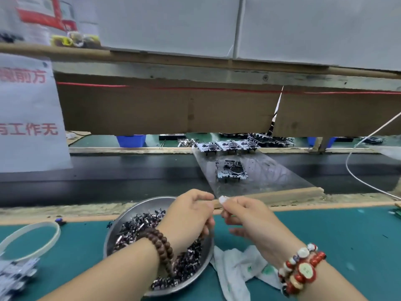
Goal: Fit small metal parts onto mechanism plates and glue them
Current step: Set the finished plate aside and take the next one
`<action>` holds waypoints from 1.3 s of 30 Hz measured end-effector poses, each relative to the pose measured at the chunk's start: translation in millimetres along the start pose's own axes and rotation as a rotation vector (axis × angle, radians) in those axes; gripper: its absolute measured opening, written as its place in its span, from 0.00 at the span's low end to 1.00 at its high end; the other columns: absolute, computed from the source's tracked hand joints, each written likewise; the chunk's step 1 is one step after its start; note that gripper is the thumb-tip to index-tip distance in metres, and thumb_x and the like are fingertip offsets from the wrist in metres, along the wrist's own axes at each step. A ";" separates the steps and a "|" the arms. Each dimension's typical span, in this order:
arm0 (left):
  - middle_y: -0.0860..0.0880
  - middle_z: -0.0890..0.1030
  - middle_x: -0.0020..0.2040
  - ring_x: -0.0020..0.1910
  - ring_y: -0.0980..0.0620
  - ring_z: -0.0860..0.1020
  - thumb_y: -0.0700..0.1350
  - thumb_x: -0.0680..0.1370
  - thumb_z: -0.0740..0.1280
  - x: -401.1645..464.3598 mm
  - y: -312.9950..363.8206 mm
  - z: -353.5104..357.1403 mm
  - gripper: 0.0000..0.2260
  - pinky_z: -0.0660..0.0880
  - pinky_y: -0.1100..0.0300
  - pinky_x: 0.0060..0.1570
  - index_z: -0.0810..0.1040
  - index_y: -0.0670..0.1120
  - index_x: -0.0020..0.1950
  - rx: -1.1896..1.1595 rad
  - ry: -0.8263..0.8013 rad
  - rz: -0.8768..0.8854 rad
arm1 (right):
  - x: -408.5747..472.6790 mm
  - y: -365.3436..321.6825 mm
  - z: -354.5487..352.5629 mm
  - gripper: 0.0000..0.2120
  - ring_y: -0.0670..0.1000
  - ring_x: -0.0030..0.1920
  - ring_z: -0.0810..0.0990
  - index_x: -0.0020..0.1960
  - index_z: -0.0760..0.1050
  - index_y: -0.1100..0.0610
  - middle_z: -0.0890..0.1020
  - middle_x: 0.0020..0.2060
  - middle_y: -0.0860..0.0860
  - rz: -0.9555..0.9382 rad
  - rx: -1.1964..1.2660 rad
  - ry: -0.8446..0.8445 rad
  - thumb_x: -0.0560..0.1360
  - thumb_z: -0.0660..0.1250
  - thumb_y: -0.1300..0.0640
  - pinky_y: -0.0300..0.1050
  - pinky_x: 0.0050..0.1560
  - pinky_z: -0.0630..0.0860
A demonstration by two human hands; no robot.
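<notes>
Left hand (191,213): above metal bowl (121,218), fingers curled, tips meeting those of the right; any held part too small to tell. Right hand (245,216): thumb and forefinger pinching, contents unclear. Small metal parts (138,227): heaped in bowl. Mechanism plate (231,171): alone on clear sheet (271,174), beyond hands. Step, judged: readying one part. Next: carry it to plate, seat it.
</notes>
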State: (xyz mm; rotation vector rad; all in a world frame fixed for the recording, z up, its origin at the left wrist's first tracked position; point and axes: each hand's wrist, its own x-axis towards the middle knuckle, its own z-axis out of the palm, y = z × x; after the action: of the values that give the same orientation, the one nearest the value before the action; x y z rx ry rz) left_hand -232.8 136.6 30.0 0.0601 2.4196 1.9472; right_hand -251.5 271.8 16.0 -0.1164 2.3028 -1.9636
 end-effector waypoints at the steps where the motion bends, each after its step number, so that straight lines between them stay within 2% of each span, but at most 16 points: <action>1: 0.54 0.73 0.21 0.19 0.60 0.68 0.39 0.78 0.60 -9.3 2.5 -4.9 0.06 0.64 0.69 0.21 0.76 0.45 0.50 0.048 0.006 0.018 | -8.8 -8.5 6.6 0.17 0.42 0.29 0.72 0.29 0.71 0.53 0.74 0.28 0.47 -0.001 -0.038 -0.058 0.76 0.64 0.50 0.33 0.31 0.71; 3: 0.56 0.70 0.17 0.17 0.61 0.65 0.39 0.76 0.61 -26.4 6.4 -17.3 0.06 0.62 0.69 0.20 0.77 0.47 0.44 0.162 0.028 0.069 | -25.9 -26.3 18.7 0.20 0.44 0.27 0.70 0.27 0.70 0.53 0.73 0.26 0.48 -0.021 -0.127 -0.160 0.76 0.63 0.50 0.34 0.29 0.69; 6: 0.56 0.67 0.16 0.16 0.60 0.62 0.39 0.76 0.62 -53.2 8.2 -39.8 0.08 0.59 0.69 0.18 0.77 0.48 0.41 0.229 0.075 0.094 | -48.4 -43.1 38.8 0.15 0.46 0.30 0.73 0.32 0.71 0.55 0.74 0.25 0.47 -0.071 -0.253 -0.243 0.76 0.63 0.52 0.36 0.32 0.70; 9: 0.55 0.69 0.23 0.17 0.60 0.63 0.41 0.77 0.62 -83.0 4.0 -60.2 0.08 0.59 0.70 0.19 0.76 0.51 0.41 0.318 0.102 0.083 | -68.5 -50.8 60.4 0.12 0.46 0.30 0.73 0.34 0.70 0.55 0.73 0.22 0.43 -0.109 -0.343 -0.283 0.75 0.65 0.54 0.38 0.34 0.71; 11: 0.55 0.71 0.28 0.20 0.61 0.66 0.42 0.77 0.61 -100.3 -1.3 -74.5 0.08 0.62 0.70 0.21 0.75 0.53 0.41 0.458 0.115 0.092 | -81.0 -57.6 72.4 0.12 0.48 0.32 0.72 0.34 0.71 0.55 0.74 0.24 0.45 -0.149 -0.439 -0.292 0.73 0.66 0.51 0.43 0.36 0.71; 13: 0.54 0.75 0.38 0.33 0.62 0.71 0.43 0.76 0.60 -114.1 -6.9 -93.8 0.07 0.69 0.69 0.35 0.75 0.55 0.46 0.690 0.167 0.122 | -93.3 -65.1 81.0 0.14 0.48 0.32 0.72 0.32 0.70 0.54 0.76 0.28 0.48 -0.208 -0.581 -0.283 0.72 0.65 0.48 0.42 0.37 0.70; 15: 0.50 0.73 0.54 0.53 0.53 0.72 0.49 0.76 0.61 -122.3 -15.4 -119.4 0.09 0.70 0.59 0.55 0.73 0.54 0.56 1.034 0.269 0.112 | -105.3 -71.6 86.6 0.14 0.46 0.31 0.71 0.33 0.71 0.54 0.77 0.30 0.48 -0.287 -0.722 -0.233 0.72 0.63 0.47 0.39 0.34 0.67; 17: 0.48 0.66 0.64 0.64 0.45 0.65 0.57 0.75 0.62 -125.6 -27.2 -148.5 0.19 0.65 0.48 0.61 0.67 0.53 0.64 1.291 0.307 -0.082 | -116.5 -77.8 91.4 0.11 0.45 0.34 0.73 0.36 0.72 0.53 0.78 0.32 0.46 -0.346 -0.779 -0.191 0.74 0.64 0.48 0.37 0.35 0.67; 18: 0.47 0.63 0.68 0.66 0.43 0.62 0.60 0.73 0.62 -125.7 -33.3 -162.2 0.25 0.64 0.46 0.62 0.64 0.53 0.67 1.327 0.293 -0.207 | -120.8 -80.5 93.8 0.09 0.45 0.37 0.75 0.38 0.72 0.52 0.79 0.34 0.45 -0.364 -0.789 -0.179 0.74 0.64 0.48 0.37 0.37 0.68; 20: 0.45 0.57 0.72 0.70 0.39 0.58 0.66 0.70 0.63 -122.6 -47.1 -185.0 0.35 0.62 0.44 0.66 0.57 0.52 0.71 1.332 0.223 -0.418 | -128.1 -84.6 100.2 0.07 0.45 0.41 0.76 0.41 0.72 0.50 0.79 0.38 0.45 -0.401 -0.815 -0.166 0.75 0.63 0.49 0.38 0.40 0.69; 22: 0.42 0.53 0.74 0.71 0.37 0.57 0.68 0.69 0.63 -117.0 -62.4 -199.7 0.42 0.60 0.44 0.69 0.51 0.49 0.74 1.320 0.118 -0.576 | -133.9 -85.1 107.4 0.06 0.42 0.39 0.74 0.41 0.72 0.49 0.78 0.37 0.43 -0.443 -0.850 -0.180 0.75 0.63 0.48 0.38 0.40 0.69; 25: 0.39 0.48 0.75 0.73 0.39 0.58 0.67 0.68 0.65 -109.1 -75.4 -209.8 0.47 0.60 0.46 0.70 0.46 0.46 0.75 1.220 0.039 -0.689 | -130.4 -83.7 106.5 0.06 0.39 0.37 0.72 0.42 0.73 0.49 0.77 0.37 0.42 -0.408 -0.901 -0.257 0.75 0.63 0.48 0.32 0.37 0.66; 29: 0.38 0.52 0.73 0.70 0.41 0.63 0.63 0.68 0.68 -103.3 -78.1 -218.4 0.46 0.64 0.49 0.67 0.47 0.46 0.75 1.183 0.085 -0.718 | -91.8 -83.4 72.9 0.07 0.47 0.42 0.78 0.44 0.77 0.53 0.82 0.43 0.50 -0.211 -0.736 -0.260 0.75 0.64 0.50 0.43 0.44 0.76; 32: 0.38 0.60 0.69 0.66 0.41 0.67 0.62 0.66 0.69 -99.7 -82.2 -219.7 0.46 0.68 0.49 0.64 0.48 0.47 0.74 1.169 0.145 -0.700 | -62.3 -69.2 53.5 0.08 0.47 0.43 0.77 0.47 0.78 0.57 0.82 0.50 0.57 -0.067 -0.632 -0.279 0.77 0.63 0.54 0.36 0.39 0.74; 35: 0.39 0.60 0.70 0.66 0.38 0.67 0.63 0.67 0.67 -95.9 -84.2 -216.5 0.46 0.68 0.48 0.64 0.45 0.50 0.75 1.171 0.235 -0.661 | -39.8 -43.1 53.2 0.08 0.42 0.41 0.76 0.49 0.78 0.57 0.81 0.46 0.50 -0.035 -0.771 -0.361 0.78 0.63 0.54 0.35 0.42 0.75; 39: 0.39 0.61 0.70 0.66 0.36 0.66 0.64 0.66 0.68 -92.6 -60.6 -212.0 0.48 0.69 0.42 0.61 0.42 0.53 0.75 1.136 0.426 -0.458 | -19.9 -12.6 67.1 0.07 0.41 0.44 0.75 0.52 0.80 0.53 0.81 0.47 0.46 -0.103 -0.991 -0.438 0.76 0.65 0.55 0.32 0.49 0.70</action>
State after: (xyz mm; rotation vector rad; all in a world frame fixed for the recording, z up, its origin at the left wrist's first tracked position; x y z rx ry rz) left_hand -151.8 -88.0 16.4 -0.8435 3.0488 0.2789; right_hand -222.9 206.8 18.7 -0.6634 2.6932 -0.5459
